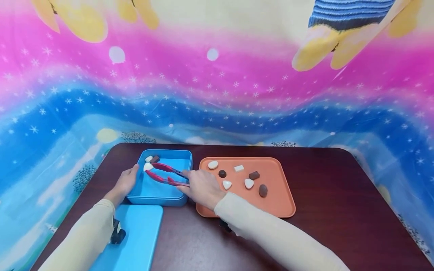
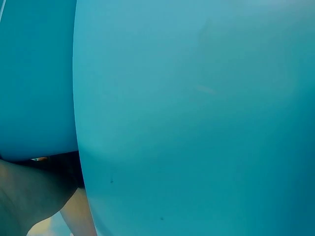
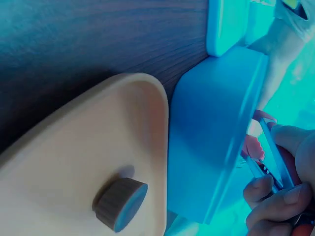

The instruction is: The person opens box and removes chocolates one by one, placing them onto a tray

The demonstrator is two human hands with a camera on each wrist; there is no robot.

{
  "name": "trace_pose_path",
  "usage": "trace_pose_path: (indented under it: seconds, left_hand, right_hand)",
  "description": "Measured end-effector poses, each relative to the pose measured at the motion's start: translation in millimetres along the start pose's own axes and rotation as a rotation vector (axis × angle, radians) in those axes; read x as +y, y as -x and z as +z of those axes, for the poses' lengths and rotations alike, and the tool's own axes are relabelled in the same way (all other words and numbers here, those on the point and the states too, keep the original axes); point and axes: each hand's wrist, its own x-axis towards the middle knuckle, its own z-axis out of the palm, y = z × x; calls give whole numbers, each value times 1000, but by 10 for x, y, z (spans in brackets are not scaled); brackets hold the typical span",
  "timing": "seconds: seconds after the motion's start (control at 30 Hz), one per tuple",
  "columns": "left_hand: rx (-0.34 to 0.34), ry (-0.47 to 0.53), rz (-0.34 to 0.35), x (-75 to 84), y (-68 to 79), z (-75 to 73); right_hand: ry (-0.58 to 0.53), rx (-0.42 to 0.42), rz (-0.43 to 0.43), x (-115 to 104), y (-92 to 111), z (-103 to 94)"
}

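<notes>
My right hand (image 1: 205, 186) grips red-handled tongs (image 1: 166, 167) over the blue box (image 1: 184, 202). Between the tong tips is a white chocolate-like piece (image 1: 148, 166). In the box's far left corner lie another white piece (image 1: 149, 159) and a brown block (image 1: 155, 159). My left hand (image 1: 126, 184) holds the box's left side, fingertips at the rim. An orange tray (image 1: 271, 210) to the right bears several white and brown pieces, among them a dark fluted one (image 3: 120, 204). The left wrist view is mostly filled by blue plastic.
A light blue lid (image 1: 142, 237) lies in front of the box, under my left forearm. All of it stands on a dark brown table (image 1: 339, 203), with the tray right beside the box. A patterned cloth (image 1: 217, 90) hangs behind the table's far edge.
</notes>
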Motion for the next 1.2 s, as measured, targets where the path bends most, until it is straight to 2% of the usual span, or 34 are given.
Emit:
trace_pose_path:
  seconds: [0.47, 0.8, 0.97, 1.2]
  left_hand:
    - [-21, 9, 1, -19, 26, 7]
    - [-43, 34, 11, -2, 32, -17]
    - [-49, 36, 4, -15, 37, -5]
    - [-42, 30, 6, 12, 50, 0]
  right_hand:
    - [-70, 61, 2, 221, 428, -162]
    - [-131, 101, 82, 448, 633, -264]
    - [-113, 125, 103, 554, 791, -366]
    - [-24, 178, 125, 745, 1019, -454]
